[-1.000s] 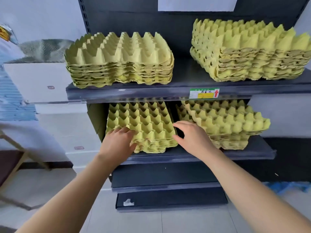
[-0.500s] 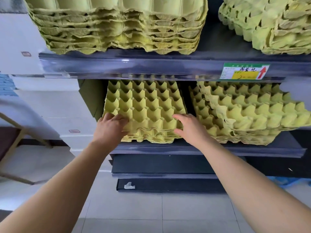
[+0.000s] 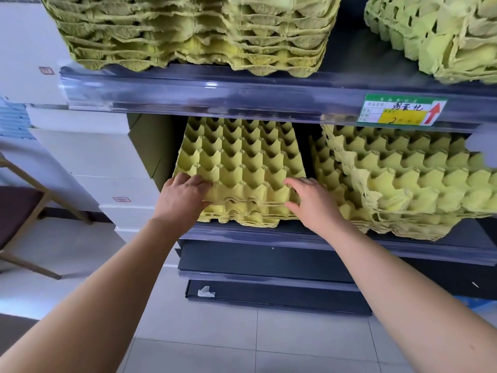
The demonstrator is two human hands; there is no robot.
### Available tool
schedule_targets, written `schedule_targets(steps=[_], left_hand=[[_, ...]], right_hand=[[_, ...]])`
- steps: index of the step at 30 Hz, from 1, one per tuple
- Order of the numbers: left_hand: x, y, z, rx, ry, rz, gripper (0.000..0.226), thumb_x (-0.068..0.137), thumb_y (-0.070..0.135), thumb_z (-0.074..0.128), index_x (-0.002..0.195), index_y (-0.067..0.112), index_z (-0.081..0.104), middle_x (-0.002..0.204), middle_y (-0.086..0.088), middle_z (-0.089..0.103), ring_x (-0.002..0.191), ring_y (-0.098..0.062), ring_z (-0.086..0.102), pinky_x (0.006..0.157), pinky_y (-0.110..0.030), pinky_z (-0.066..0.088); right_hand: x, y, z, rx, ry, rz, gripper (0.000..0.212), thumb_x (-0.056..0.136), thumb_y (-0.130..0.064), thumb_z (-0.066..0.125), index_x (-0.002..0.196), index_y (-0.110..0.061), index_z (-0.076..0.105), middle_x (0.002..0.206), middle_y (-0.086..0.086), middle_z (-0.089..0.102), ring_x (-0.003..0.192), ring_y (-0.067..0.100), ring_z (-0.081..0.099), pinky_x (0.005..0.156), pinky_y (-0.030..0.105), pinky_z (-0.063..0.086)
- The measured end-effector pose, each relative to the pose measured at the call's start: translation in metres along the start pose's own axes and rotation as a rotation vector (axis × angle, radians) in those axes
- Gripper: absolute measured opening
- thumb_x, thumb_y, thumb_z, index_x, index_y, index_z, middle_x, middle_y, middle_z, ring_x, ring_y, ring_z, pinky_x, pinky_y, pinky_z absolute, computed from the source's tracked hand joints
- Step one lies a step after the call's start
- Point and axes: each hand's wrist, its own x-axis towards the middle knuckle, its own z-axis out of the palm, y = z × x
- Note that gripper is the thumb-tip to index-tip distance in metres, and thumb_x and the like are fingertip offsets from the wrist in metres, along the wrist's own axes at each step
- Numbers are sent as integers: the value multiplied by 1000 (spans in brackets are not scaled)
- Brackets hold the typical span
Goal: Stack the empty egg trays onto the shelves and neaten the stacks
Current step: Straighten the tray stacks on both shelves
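A low stack of yellow-green egg trays (image 3: 242,162) sits on the left of the dark lower shelf (image 3: 269,235). My left hand (image 3: 181,196) grips the stack's front left corner, fingers over the top tray. My right hand (image 3: 313,201) holds the front right corner the same way. To the right lies a second, skewed stack (image 3: 403,179), its trays fanned out and overhanging the shelf edge. On the upper shelf (image 3: 215,90) stand a tall left stack (image 3: 193,30) and a right stack (image 3: 441,36), both cut off by the frame.
A green and yellow price label (image 3: 402,110) is on the upper shelf's front rail. White boxes (image 3: 88,157) are stacked left of the shelving. A wooden chair (image 3: 21,211) stands at far left on the tiled floor (image 3: 215,345). Dark base panels (image 3: 269,294) sit below the lower shelf.
The view has moved closer and lower toward the lower shelf. Both hands have stayed on the left lower stack's front corners, and the stack sits squarer than a second ago.
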Motion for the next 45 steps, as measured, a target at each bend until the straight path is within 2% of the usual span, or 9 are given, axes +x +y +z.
schedule_targets(steps=[5,10,15,20,24,29,34,41,45], left_hand=[[-2,6,13,-11,-89,-30,35,90,32,61,122,20,58,123,1,57,111,-31,53,92,-39,40],[-7,5,25,-4,-93,-3,53,81,37,70,128,18,54,127,0,55,110,-31,56,101,-39,33],[-8,-3,43,86,-20,41,72,49,18,89,115,12,59,114,-5,57,80,-34,59,87,-43,43],[-3,-7,47,95,71,56,55,52,2,79,104,9,61,107,-14,55,71,-34,57,78,-44,47],[-2,-10,42,87,40,63,60,53,9,82,109,11,60,114,-14,53,77,-34,58,83,-44,46],[2,-9,46,36,50,42,66,50,34,92,106,15,63,119,-12,51,86,-35,58,87,-45,44],[6,-18,49,-39,118,61,64,46,37,93,99,13,67,111,-10,55,82,-35,59,80,-45,46],[9,-23,42,-45,127,101,55,57,41,88,100,14,67,108,-6,58,83,-36,59,78,-45,45],[10,-29,41,-44,109,148,52,62,45,84,101,16,67,109,-6,58,85,-36,59,79,-45,45]], right_hand=[[-3,5,13,-64,-50,-20,48,90,-27,59,136,-23,44,133,0,55,121,24,46,98,39,39],[-6,8,19,-108,-81,-38,62,84,-31,66,138,-25,36,136,1,52,124,25,44,103,40,35],[-6,9,36,-228,3,-49,79,68,-28,82,133,-21,38,131,4,54,119,26,48,104,39,31],[-1,10,49,-294,126,-55,73,63,-24,84,124,-20,45,116,3,61,108,26,53,97,39,34],[-2,6,45,-334,140,-52,74,62,-30,84,124,-19,45,113,3,61,107,26,54,100,39,30],[4,3,50,-351,113,-9,76,59,-44,85,121,-20,47,112,4,61,105,26,55,102,41,29],[4,7,53,-301,139,-3,70,62,-45,83,120,-21,50,115,3,62,108,26,55,104,41,24],[5,2,41,-246,187,4,51,71,-35,78,116,-21,57,113,3,65,106,24,58,104,39,22],[7,2,35,-219,85,-10,55,75,-37,76,123,-21,56,123,6,54,112,26,53,108,43,23]])
